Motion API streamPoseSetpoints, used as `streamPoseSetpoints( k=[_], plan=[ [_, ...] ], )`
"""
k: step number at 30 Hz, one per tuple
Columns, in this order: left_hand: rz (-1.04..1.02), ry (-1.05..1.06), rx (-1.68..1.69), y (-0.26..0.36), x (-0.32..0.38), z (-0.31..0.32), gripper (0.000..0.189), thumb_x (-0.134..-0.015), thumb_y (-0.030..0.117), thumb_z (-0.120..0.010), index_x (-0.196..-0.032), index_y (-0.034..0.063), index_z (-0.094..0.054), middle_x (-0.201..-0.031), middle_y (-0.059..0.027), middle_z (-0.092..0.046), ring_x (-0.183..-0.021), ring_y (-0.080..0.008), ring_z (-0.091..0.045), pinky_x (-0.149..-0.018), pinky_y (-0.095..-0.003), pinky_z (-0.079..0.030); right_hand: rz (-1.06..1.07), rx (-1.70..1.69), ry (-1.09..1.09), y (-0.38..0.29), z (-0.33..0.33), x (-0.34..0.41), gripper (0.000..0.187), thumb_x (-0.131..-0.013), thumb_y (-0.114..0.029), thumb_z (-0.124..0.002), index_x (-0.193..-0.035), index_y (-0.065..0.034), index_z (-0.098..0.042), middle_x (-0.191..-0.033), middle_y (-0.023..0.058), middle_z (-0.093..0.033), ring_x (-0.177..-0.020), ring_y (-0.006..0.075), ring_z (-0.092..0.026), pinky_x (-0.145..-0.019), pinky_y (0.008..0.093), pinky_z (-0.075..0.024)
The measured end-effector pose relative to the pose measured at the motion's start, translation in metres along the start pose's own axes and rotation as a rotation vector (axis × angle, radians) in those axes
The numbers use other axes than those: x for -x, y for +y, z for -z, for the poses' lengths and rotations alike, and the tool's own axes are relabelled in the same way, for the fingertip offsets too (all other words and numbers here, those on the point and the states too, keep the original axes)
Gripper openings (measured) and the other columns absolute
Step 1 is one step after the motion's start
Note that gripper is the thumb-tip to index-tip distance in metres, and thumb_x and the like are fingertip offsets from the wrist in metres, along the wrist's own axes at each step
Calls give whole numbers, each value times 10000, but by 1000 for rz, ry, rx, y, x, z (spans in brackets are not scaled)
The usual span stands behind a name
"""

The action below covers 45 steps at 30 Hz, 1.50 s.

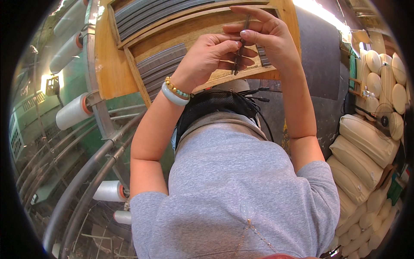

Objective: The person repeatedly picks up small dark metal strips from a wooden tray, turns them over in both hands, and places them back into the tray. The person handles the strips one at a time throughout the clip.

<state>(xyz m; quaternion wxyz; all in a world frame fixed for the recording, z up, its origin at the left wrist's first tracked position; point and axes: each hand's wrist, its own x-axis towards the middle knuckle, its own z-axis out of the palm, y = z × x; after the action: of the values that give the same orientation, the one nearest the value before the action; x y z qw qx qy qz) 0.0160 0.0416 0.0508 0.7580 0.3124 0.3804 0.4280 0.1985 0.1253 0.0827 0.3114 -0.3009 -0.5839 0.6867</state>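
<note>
My left hand (208, 55) and my right hand (270, 37) meet above a wooden tray (223, 75), pinching one thin dark metal-looking strip (238, 60) between thumbs and fingers. The strip stands nearly lengthwise to my view, its near end below my left fingers. In the tray beneath, a row of flat dark strips (163, 69) lies at the left. A few more strips (263, 55) show at the right, partly covered by my right hand. Behind it, a second framed section (161, 14) holds further long strips.
Metal rails (84, 168) and spools of white thread (72, 111) stand on my left. Wrapped cream bundles (368, 140) are stacked on the right beside a fan (384, 120). Black cables (263, 121) hang by the pouch (216, 105) at my waist.
</note>
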Motion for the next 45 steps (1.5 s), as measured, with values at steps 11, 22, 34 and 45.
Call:
streamPoseSetpoints(
  k=[11,22,34,45],
  plan=[
    [42,-51,46,2,1,2,308,-1008,165,-504,-1220,-44,-583,-992,-122,-691,-945,-268,-705,-832,-345,-582,66,23,-12,10,8,-4,410,-913,-30,-618,-1317,-9,-554,-1018,145,-708,-900,178,-690,-805,287,-561],
    [16,-364,502,0,10,5,338,-972,139,-576,-1267,-25,-561,-1035,-105,-692,-932,-202,-701,-845,-364,-582,85,-439,-176,13,26,-11,412,-891,8,-638,-1295,27,-563,-958,135,-714,-862,192,-696,-800,293,-551],
    [-240,144,-200,-13,21,1,261,-920,71,-642,-1150,-53,-642,-1060,-153,-701,-907,-196,-706,-778,-303,-592,141,103,105,27,-31,2,411,-876,0,-672,-1276,25,-584,-1011,170,-718,-944,207,-707,-850,326,-578],
    [13,37,90,-8,38,11,257,-913,117,-657,-1107,-53,-662,-1007,-142,-714,-893,-191,-702,-781,-299,-579,51,-228,-52,37,-44,-2,363,-881,-10,-665,-1238,23,-611,-986,158,-720,-969,214,-702,-854,311,-572]
  ],
)
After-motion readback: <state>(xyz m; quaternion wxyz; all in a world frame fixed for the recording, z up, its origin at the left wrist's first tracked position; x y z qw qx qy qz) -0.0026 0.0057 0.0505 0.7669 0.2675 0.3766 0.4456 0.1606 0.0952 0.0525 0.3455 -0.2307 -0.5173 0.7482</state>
